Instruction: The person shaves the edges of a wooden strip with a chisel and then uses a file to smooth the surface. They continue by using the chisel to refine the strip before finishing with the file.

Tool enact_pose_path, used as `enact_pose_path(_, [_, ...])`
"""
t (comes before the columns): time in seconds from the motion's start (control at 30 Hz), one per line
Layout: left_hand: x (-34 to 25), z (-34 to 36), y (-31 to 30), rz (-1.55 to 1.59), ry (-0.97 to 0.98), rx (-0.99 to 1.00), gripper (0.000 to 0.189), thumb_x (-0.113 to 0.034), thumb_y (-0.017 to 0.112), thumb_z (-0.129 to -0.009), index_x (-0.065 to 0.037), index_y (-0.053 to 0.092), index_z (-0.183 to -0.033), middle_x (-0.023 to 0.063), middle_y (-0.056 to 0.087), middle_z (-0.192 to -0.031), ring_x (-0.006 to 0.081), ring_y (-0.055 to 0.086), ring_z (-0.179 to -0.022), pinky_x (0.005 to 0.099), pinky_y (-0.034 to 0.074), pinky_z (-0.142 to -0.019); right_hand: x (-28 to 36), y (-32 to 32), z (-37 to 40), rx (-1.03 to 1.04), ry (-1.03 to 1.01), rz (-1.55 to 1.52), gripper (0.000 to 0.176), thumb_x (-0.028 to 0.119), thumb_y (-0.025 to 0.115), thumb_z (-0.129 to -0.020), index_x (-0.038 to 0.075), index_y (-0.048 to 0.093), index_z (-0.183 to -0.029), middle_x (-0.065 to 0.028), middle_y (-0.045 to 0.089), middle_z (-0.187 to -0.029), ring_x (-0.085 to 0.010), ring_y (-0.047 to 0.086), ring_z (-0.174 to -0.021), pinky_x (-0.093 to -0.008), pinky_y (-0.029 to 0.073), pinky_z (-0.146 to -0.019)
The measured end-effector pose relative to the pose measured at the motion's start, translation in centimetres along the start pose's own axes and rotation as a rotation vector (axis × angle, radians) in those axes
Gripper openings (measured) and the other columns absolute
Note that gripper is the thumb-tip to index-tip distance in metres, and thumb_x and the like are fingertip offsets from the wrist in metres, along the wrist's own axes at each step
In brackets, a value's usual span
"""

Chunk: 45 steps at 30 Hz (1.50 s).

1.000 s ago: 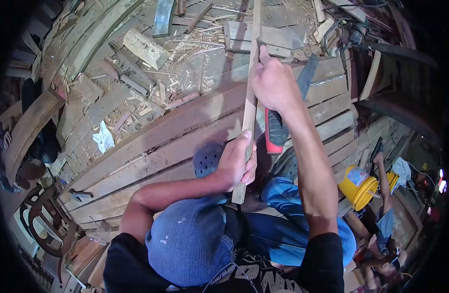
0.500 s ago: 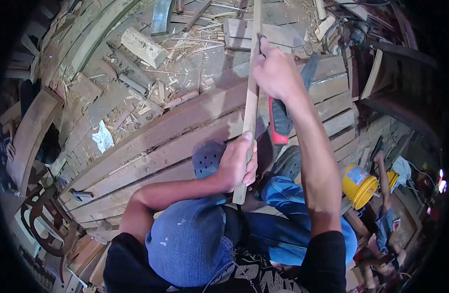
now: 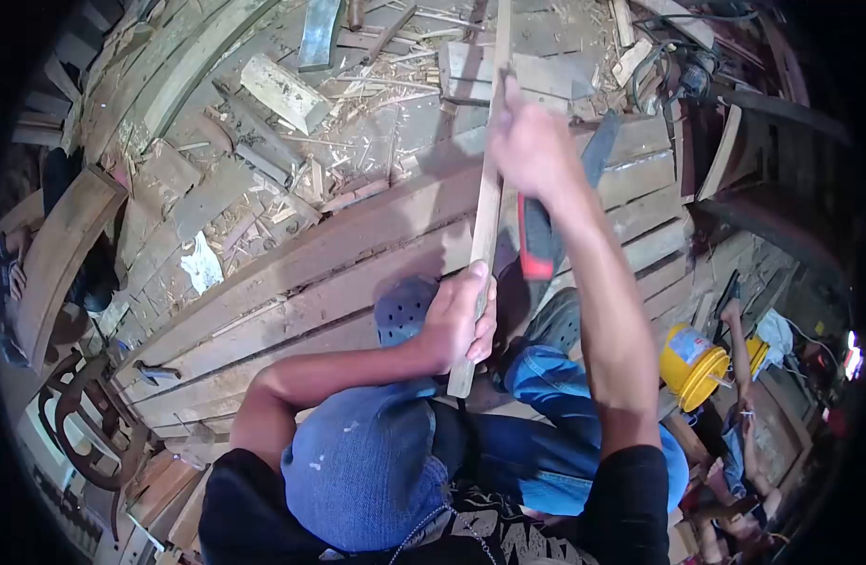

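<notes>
A long thin wooden strip runs from my lap up past the top of the view. My left hand is closed around its lower part, above one knee. Farther up, my right hand is closed at the strip, slightly blurred. A small dark tip shows beyond its index finger; what the fingers hold is mostly hidden. Under my right wrist lies a tool with a red and black handle and a grey blade, seemingly a handsaw, on the wooden planks.
Wood offcuts and shavings litter the floor ahead. A white crumpled cloth lies left, near a clamp-like tool. Yellow buckets stand right, close to another person's arm. Another person's hand is by a curved board.
My right hand has shifted slightly down along the strip and blurred. My left hand keeps its hold. At the right, the other person's limbs have moved.
</notes>
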<state>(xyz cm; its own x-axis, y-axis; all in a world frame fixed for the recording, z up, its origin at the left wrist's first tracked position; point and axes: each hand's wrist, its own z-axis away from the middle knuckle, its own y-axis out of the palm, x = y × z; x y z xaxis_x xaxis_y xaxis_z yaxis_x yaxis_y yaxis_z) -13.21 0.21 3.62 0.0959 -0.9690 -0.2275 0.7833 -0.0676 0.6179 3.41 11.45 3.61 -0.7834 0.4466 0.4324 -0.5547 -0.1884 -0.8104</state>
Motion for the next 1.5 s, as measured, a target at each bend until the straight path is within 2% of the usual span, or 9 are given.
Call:
enact_pose_path(0.1, [0.3,0.4,-0.1,0.03,-0.036,-0.003,0.04,-0.045,0.029,-0.097,-0.008,0.04,-0.088,0.0036,0.035,-0.051,0.0154,0.031,-0.03,0.0316,0.03,-0.03,0.0,-0.1,-1.3,0.078,0.017,0.025,0.048,0.016,0.04,-0.086,-0.004,0.043,-0.13,-0.0301,0.061,-0.09,-0.0427,0.06,-0.09,-0.0464,0.045,-0.086])
enact_pose_path(0.53, [-0.7,-0.2,-0.2,0.01,-0.008,-0.004,0.041,-0.047,0.03,-0.097,-0.008,0.039,-0.088,0.003,0.034,-0.051,0.0148,0.03,-0.029,0.0312,0.029,-0.031,-0.3,0.5,1.6,-0.014,-0.006,-0.045,0.051,0.016,0.043,-0.085,-0.004,0.041,-0.132,-0.0306,0.06,-0.095,-0.0433,0.058,-0.094,-0.0452,0.045,-0.088])
enact_pose_path(0.63, [-0.1,0.0,-0.3,-0.022,-0.011,-0.002,0.041,-0.047,0.029,-0.097,-0.008,0.04,-0.088,0.0029,0.035,-0.051,0.0147,0.031,-0.029,0.0312,0.029,-0.031,0.2,-0.7,0.8,0.066,0.005,-0.007,0.051,0.015,0.043,-0.085,-0.004,0.04,-0.132,-0.0305,0.06,-0.095,-0.043,0.058,-0.094,-0.045,0.045,-0.087])
enact_pose_path(0.73, [-0.4,0.1,-0.2,-0.003,0.007,0.011,0.042,-0.047,0.029,-0.097,-0.008,0.04,-0.088,0.0026,0.034,-0.051,0.0144,0.031,-0.03,0.031,0.03,-0.031,-0.8,0.4,-1.0,-0.02,0.005,0.012,0.05,0.015,0.042,-0.085,-0.004,0.04,-0.132,-0.0303,0.06,-0.094,-0.0428,0.058,-0.093,-0.0453,0.045,-0.086])
enact_pose_path(1.03, [-0.2,0.0,-0.2,-0.011,-0.014,0.012,0.042,-0.048,0.028,-0.097,-0.008,0.04,-0.089,0.0026,0.035,-0.051,0.0137,0.031,-0.03,0.0301,0.03,-0.031,0.4,-1.1,-1.0,0.114,0.025,-0.004,0.049,0.014,0.043,-0.085,-0.005,0.042,-0.13,-0.031,0.059,-0.095,-0.0433,0.059,-0.094,-0.0459,0.045,-0.088])
enact_pose_path(1.23, [-0.2,0.0,-0.3,-0.014,-0.025,0.004,0.042,-0.048,0.028,-0.097,-0.008,0.04,-0.089,0.0024,0.035,-0.052,0.0128,0.031,-0.031,0.0292,0.029,-0.031,0.1,0.7,-0.3,-0.001,-0.025,0.041,0.05,0.014,0.04,-0.087,-0.009,0.037,-0.131,-0.0303,0.061,-0.084,-0.0438,0.06,-0.089,-0.0471,0.046,-0.085])
enact_pose_path(1.3, [-0.3,0.2,-0.2,-0.023,-0.022,-0.014,0.042,-0.048,0.028,-0.098,-0.008,0.04,-0.089,0.0024,0.035,-0.051,0.0127,0.031,-0.031,0.0289,0.029,-0.032,0.4,0.2,-1.5,0.149,0.029,0.041,0.05,0.013,0.041,-0.086,-0.008,0.037,-0.131,-0.0302,0.061,-0.082,-0.0455,0.059,-0.087,-0.0472,0.047,-0.084])
enact_pose_path(1.33, [-0.5,0.2,-0.3,-0.016,-0.034,-0.012,0.042,-0.047,0.028,-0.098,-0.008,0.04,-0.089,0.0025,0.034,-0.051,0.0128,0.031,-0.031,0.029,0.029,-0.032,0.3,0.7,-1.3,0.036,-0.009,0.021,0.046,0.012,0.042,-0.086,-0.009,0.042,-0.127,-0.0302,0.06,-0.08,-0.046,0.059,-0.085,-0.0475,0.047,-0.083])
enact_pose_path(1.5, [-0.6,0.2,-0.3,-0.028,-0.056,-0.01,0.043,-0.048,0.027,-0.098,-0.008,0.039,-0.088,0.0028,0.033,-0.051,0.0131,0.031,-0.031,0.0299,0.029,-0.032,0.0,1.5,0.1,0.036,-0.004,0.072,0.054,0.007,0.051,-0.077,-0.008,0.041,-0.128,-0.0295,0.063,-0.084,-0.0423,0.063,-0.087,-0.0454,0.05,-0.082])
